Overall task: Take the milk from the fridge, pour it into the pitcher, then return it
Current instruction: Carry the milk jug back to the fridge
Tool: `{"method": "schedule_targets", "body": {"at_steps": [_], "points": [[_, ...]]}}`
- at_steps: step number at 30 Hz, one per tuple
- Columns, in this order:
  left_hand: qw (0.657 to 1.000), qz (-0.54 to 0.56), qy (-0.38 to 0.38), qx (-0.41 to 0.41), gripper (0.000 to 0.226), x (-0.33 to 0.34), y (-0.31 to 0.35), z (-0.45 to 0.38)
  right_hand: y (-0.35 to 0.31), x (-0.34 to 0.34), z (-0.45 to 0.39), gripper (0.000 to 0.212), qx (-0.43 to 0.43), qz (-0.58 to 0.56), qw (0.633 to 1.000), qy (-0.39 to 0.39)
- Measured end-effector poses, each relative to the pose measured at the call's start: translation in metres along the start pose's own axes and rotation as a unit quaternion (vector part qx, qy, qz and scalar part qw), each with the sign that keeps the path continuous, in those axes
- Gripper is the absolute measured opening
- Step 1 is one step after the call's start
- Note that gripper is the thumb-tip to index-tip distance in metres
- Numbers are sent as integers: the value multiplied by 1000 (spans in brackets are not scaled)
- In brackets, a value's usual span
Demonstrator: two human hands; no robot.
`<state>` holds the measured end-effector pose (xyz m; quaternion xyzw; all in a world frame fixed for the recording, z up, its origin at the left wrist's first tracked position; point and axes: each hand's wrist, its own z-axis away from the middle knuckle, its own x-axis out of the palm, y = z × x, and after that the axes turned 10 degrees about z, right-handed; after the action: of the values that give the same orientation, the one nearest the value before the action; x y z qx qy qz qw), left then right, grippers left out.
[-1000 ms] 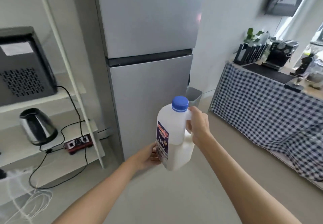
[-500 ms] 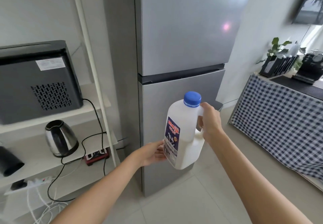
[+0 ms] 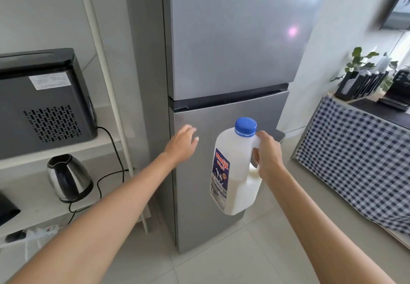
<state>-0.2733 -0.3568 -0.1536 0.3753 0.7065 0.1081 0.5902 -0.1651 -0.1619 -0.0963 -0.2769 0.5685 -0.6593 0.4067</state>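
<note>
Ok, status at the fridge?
Left hand open, at the lower fridge door. Right hand grips milk jug handle, cap on. Both doors shut.

A milk jug (image 3: 235, 172) hangs in the right hand (image 3: 267, 154) before the closed fridge (image 3: 221, 61), left hand (image 3: 182, 145) beside it; shelving with a kettle (image 3: 68, 177) stands left, a counter (image 3: 355, 157) right.

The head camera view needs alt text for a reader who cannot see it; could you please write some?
A person's right hand holds a blue-capped milk jug by its handle before a closed silver fridge, while the open left hand reaches toward the lower door. A kettle sits on shelves at left.
</note>
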Motion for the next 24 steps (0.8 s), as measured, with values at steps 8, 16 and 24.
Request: {"method": "schedule_targets", "body": {"at_steps": [8,16,24], "points": [[980,-178,7,91,56,-14,2,-65,5,-25,-21,23,21,12,999,23],[964,-262,35,24,40,3,14,-88,13,-52,-36,22,23,8,999,40],[937,-346,33,-23,48,6,31,-88,20,-76,-33,26,35,5,997,62]]}}
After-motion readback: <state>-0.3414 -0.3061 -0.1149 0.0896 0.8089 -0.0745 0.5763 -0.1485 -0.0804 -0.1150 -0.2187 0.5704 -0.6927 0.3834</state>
